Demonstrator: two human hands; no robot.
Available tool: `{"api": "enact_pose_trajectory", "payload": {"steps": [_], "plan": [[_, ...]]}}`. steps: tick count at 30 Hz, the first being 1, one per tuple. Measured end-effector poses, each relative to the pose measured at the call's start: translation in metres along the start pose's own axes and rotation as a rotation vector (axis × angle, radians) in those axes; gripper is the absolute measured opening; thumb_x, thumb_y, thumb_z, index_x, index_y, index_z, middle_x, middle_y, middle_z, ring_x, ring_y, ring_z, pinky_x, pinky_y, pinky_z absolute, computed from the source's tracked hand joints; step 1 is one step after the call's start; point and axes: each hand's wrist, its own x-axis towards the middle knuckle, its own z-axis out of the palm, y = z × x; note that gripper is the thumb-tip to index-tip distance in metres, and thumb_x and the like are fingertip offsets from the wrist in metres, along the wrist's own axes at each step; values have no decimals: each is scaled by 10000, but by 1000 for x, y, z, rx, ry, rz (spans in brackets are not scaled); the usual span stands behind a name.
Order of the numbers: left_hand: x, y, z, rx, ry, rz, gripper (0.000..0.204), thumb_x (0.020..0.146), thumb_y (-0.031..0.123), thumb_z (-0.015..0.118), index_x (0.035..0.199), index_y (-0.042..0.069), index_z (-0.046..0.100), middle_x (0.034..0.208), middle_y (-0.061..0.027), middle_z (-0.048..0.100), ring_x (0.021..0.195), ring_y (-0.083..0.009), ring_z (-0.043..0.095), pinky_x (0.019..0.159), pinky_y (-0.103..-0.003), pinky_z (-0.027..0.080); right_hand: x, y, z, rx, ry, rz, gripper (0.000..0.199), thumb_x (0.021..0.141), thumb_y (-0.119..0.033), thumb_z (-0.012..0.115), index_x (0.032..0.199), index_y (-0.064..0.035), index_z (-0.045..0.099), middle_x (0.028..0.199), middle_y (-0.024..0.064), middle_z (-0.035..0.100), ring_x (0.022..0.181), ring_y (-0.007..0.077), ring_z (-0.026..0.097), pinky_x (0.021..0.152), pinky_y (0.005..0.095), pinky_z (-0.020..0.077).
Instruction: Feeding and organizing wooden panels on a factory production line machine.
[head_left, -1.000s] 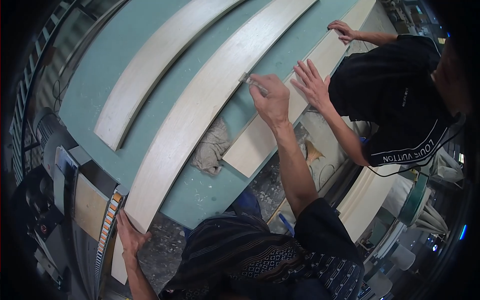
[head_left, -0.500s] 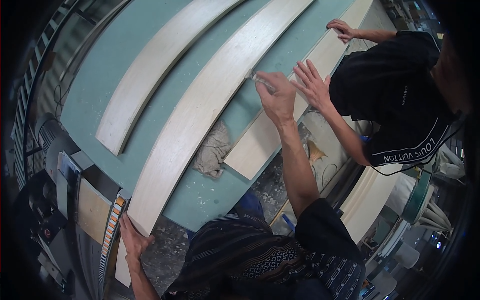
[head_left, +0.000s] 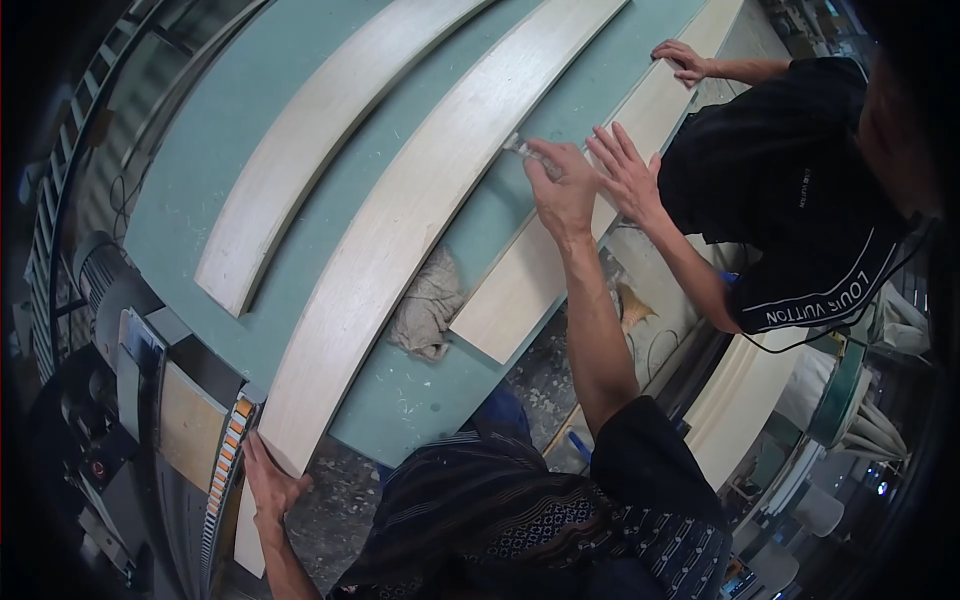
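A long, curved pale wooden board (head_left: 385, 230) runs diagonally over the green tabletop. My right hand (head_left: 565, 195) is closed around a small whitish tool with a narrow tip (head_left: 518, 145), which meets the board's right edge; its exact kind is hard to make out. At the near end of the same board, my left hand (head_left: 272, 482) lies across the wood, fingers stretched along its left edge and thumb apart. A crumpled grey cloth (head_left: 427, 305) lies against the board's right side, between it and a straight-looking wooden plank (head_left: 510, 305).
Another curved board (head_left: 290, 190) lies to the left on the green table (head_left: 180, 200). At the right, a co-worker in black rests one hand (head_left: 628, 175) and the other (head_left: 682, 62) on the plank. A machine with an orange-and-white strip (head_left: 228, 445) stands by my left hand.
My right hand has shifted slightly to the right and away along the board's edge, with the small tool in it. My left hand and the co-worker's hands stay nearly where they were.
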Motion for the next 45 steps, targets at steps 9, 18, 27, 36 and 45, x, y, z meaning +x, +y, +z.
{"api": "enact_pose_trajectory", "payload": {"steps": [9, 18, 27, 36, 45], "plan": [[0, 5, -5, -8, -33, -26, 1278, 445, 183, 923, 1507, -82, 263, 1352, -268, 428, 1226, -480, 493, 1079, -518, 442, -12, -3, 0, 68, 10, 52, 265, 847, -72, 735, 1107, -32, 772, 960, 95, 713, 868, 170, 687, 772, 276, 543], [0, -3, 3, -4, 42, 41, 1198, 418, 137, 905, 1441, -75, 319, 1299, -263, 442, 1154, -476, 512, 1002, -520, 472, 10, 11, 2, 23, 70, 35, 260, 830, -65, 733, 1084, -35, 774, 957, 124, 724, 848, 235, 704, 762, 323, 556], [2, 0, 1, -13, -16, -18, 1268, 416, 157, 933, 1475, -82, 277, 1305, -256, 437, 1187, -469, 500, 1034, -513, 465, 19, 9, -5, 12, 99, 63, 253, 844, -88, 740, 1088, -34, 774, 961, 114, 731, 864, 214, 693, 761, 300, 545], [-3, -17, 12, 7, 64, 58, 1302, 382, 148, 928, 1481, -56, 261, 1279, -260, 444, 1171, -480, 494, 1020, -525, 461, 39, 31, -4, -14, 46, 35, 280, 836, -85, 727, 1107, -23, 765, 1010, 147, 739, 912, 266, 701, 835, 334, 542], [-1, -12, 6, 63, -19, 40, 1306, 491, 278, 957, 1510, -99, 233, 1429, -325, 375, 1313, -509, 400, 1135, -511, 372, 39, 57, -13, 27, 225, 104, 313, 939, -133, 688, 1214, 14, 712, 874, 41, 675, 732, 86, 615, 632, 247, 507]]}}
